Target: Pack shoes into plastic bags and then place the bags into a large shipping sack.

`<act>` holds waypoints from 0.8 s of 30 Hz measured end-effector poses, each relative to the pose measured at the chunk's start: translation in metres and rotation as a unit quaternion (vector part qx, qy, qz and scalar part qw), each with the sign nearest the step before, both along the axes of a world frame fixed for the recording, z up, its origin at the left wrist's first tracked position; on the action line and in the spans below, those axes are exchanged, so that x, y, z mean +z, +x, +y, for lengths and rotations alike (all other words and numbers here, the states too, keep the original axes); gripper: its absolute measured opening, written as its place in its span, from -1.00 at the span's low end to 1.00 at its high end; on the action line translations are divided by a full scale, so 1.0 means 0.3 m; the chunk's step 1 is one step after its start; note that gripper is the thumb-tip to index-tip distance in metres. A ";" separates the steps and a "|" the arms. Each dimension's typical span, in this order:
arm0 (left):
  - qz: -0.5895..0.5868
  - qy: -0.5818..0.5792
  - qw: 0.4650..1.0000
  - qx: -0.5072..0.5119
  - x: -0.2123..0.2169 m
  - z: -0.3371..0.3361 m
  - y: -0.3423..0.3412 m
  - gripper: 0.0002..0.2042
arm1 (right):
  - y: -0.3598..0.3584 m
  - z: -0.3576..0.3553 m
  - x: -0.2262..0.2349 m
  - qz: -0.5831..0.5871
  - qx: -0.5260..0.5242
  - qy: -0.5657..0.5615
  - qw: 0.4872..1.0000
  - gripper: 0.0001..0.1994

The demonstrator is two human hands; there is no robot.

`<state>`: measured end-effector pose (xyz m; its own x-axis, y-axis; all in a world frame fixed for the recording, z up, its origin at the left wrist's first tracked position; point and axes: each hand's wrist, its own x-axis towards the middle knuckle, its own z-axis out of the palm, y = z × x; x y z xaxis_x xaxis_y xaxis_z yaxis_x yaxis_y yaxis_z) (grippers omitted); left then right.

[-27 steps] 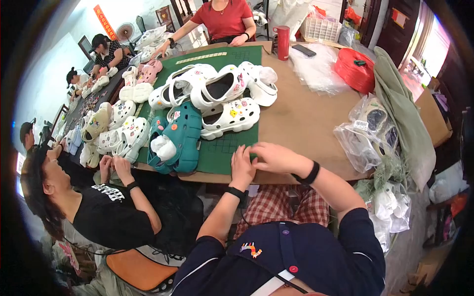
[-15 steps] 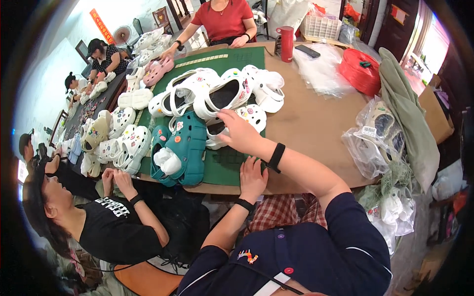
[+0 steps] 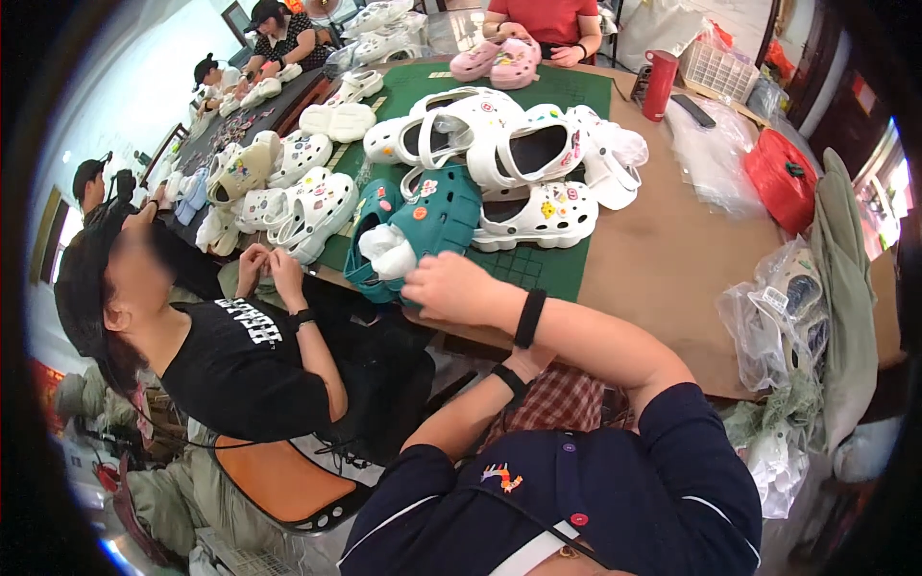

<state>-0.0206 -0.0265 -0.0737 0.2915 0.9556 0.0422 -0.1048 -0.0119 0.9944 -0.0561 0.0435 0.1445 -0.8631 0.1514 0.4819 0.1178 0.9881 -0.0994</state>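
My right hand [image 3: 456, 288] is at the near edge of a pair of teal clogs [image 3: 437, 216], its bent fingers closed at the rim beside white stuffing [image 3: 387, 252]. Under my right forearm, at the table's edge, lies my left hand [image 3: 534, 359]; its fingers are hidden. Behind the teal pair, white clogs with colourful charms [image 3: 538, 154] are piled on a green cutting mat [image 3: 547, 271]. More white clogs [image 3: 312, 216] stand to the left of the teal pair.
Close on my left sits a person in black [image 3: 245, 355], both hands raised at the table edge. Across the table a person in red [image 3: 543, 14] holds pink clogs [image 3: 514, 62]. To the right are a red bottle [image 3: 659, 84], a phone [image 3: 693, 110], red twine [image 3: 780, 182] and bagged clogs [image 3: 783, 302].
My right hand has moved from the white clogs to the teal pair. My left hand has drawn back off the mat. Across the table, the pink clogs have moved before the person in red.
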 end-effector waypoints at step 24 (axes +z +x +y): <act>-0.177 -0.010 0.766 0.618 0.321 0.142 -0.709 -0.34 | 0.178 -0.172 -0.139 -0.082 -0.121 0.055 0.988 -0.92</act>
